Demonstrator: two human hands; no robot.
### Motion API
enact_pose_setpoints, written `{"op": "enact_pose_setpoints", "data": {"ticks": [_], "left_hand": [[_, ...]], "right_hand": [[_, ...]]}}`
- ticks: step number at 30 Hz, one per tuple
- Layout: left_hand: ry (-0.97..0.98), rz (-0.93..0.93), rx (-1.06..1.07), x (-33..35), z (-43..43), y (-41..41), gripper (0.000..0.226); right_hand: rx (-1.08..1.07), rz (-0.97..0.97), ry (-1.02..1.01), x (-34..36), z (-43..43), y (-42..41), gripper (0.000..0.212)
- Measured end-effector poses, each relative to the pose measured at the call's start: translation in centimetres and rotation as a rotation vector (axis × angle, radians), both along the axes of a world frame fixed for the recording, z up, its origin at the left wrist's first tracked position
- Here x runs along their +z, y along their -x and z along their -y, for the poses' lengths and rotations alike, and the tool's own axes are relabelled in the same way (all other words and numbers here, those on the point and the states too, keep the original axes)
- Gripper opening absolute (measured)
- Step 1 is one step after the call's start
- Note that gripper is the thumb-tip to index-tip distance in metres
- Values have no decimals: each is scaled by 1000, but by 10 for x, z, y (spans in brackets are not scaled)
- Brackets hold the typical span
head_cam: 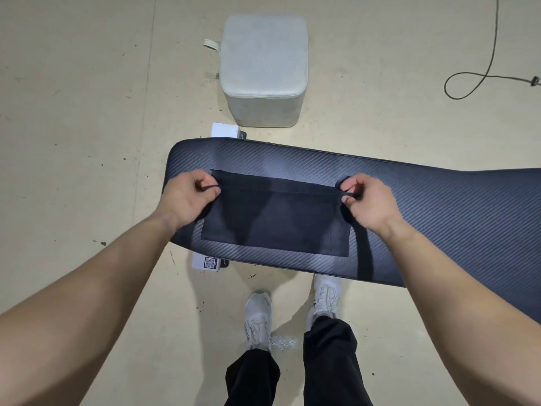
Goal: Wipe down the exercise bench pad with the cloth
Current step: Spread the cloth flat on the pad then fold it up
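Note:
A long dark bench pad (424, 206) with a ribbed carbon-weave surface runs from the middle of the view to the right edge. A dark rectangular cloth (275, 221) lies flat on the pad's left end, its far edge folded over. My left hand (187, 197) pinches the cloth's far left corner between thumb and fingers. My right hand (366, 197) pinches the far right corner the same way. The cloth is stretched between both hands.
A pale grey cube stool (263, 68) stands on the floor behind the pad. White boxes (225, 131) peek out under the pad's left end, one with a QR label (209, 262). A dark cable (480, 74) loops at the top right. My white shoes (259, 317) stand below.

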State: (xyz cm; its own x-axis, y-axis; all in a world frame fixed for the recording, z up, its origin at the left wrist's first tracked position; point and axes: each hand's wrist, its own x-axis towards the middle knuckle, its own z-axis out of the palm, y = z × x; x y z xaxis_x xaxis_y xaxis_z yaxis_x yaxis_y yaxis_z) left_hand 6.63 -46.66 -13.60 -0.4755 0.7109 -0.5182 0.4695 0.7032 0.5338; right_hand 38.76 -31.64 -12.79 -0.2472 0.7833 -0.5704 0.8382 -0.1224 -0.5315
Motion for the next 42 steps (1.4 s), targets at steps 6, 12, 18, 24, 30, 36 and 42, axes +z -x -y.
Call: {"op": "enact_pose_setpoints", "data": {"ticks": [6, 12, 18, 24, 30, 36, 42], "left_hand": [[11, -288, -149, -10, -26, -14, 26], [46, -394, -368, 3, -28, -18, 16], [-18, 189, 70, 58, -21, -56, 9], [-145, 761, 464, 134, -44, -77, 14], [-184, 808, 510, 181, -77, -45, 20], [-200, -55, -278, 191, -117, 25, 60], [21, 102, -661, 138, -168, 81, 50]], "right_hand": [[127, 271, -102, -8, -5, 19, 24], [190, 418, -41, 5, -3, 22, 19], [-271, -228, 315, 58, 22, 42, 21], [-169, -483, 252, 121, 37, 99, 24], [-49, -586, 104, 157, 9, 136, 53], [221, -602, 140, 162, -53, 177, 47], [487, -570, 447, 156, -142, 208, 35]]}}
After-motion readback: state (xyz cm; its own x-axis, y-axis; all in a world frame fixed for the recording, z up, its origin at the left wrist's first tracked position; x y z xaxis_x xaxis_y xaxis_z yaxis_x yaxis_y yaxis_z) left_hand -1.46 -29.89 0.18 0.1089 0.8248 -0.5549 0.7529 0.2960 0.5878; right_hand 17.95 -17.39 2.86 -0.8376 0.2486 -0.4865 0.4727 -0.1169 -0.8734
